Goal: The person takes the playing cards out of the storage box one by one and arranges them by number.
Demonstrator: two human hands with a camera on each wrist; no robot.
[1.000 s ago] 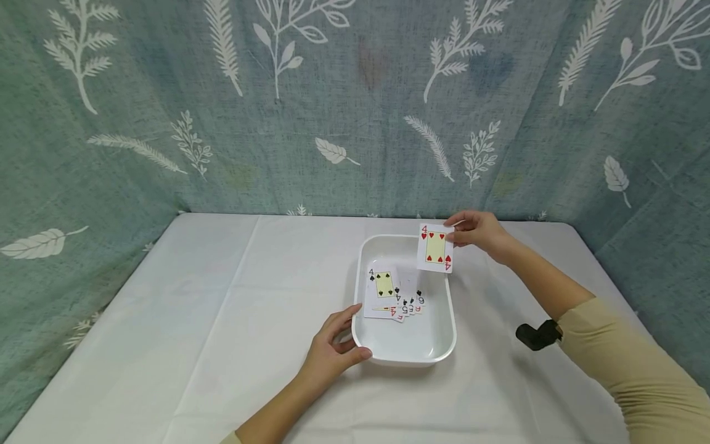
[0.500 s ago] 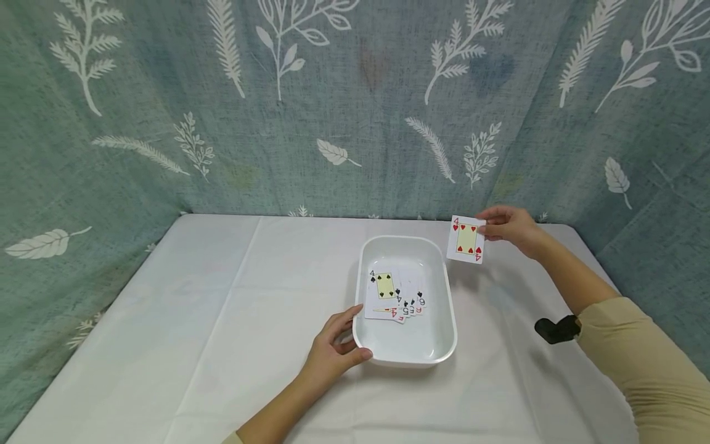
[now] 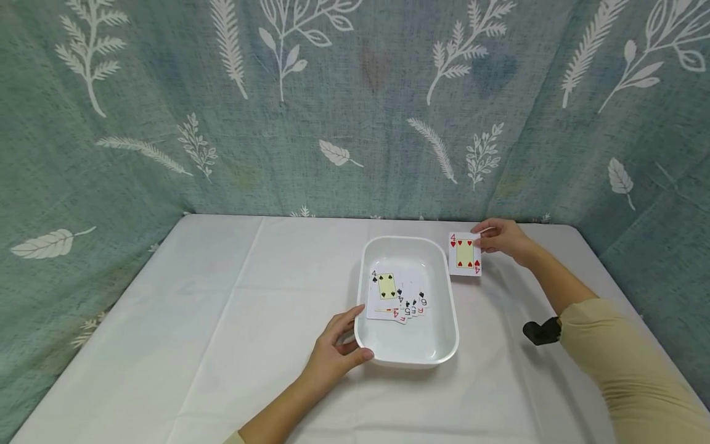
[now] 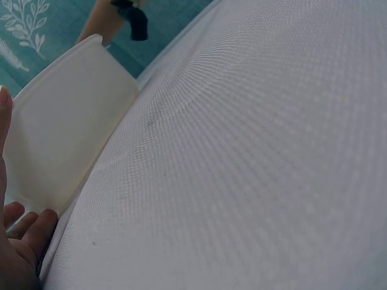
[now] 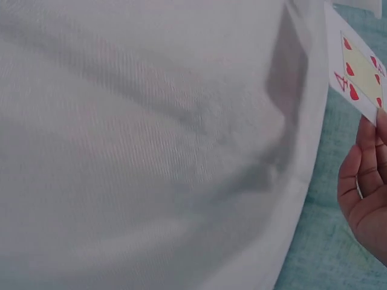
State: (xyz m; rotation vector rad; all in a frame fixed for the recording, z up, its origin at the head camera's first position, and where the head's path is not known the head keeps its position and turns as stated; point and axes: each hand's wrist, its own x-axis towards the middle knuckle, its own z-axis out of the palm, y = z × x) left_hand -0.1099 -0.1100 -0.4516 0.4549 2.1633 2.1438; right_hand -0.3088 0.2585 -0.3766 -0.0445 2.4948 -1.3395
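A white rectangular tray (image 3: 452,320) sits mid-table and holds several fanned playing cards (image 3: 395,296), a four of spades on top. My left hand (image 3: 338,348) grips the tray's near-left corner, thumb on the rim; the left wrist view shows the tray's outer wall (image 4: 66,127) beside my fingers (image 4: 27,226). My right hand (image 3: 499,237) pinches a four of hearts (image 3: 465,254) by its right edge, held just right of the tray and low over the cloth. The right wrist view shows that card (image 5: 357,69) above my fingers (image 5: 363,181).
A white cloth covers the table (image 3: 222,320), with a crease running down its left half. A green leaf-print curtain (image 3: 333,105) closes off the back and both sides. A black wrist-camera mount (image 3: 540,331) sits on my right forearm.
My right hand carried the four of hearts from over the tray's far-right corner out to the right, then lowered it toward the cloth. The left hand and tray stayed put.
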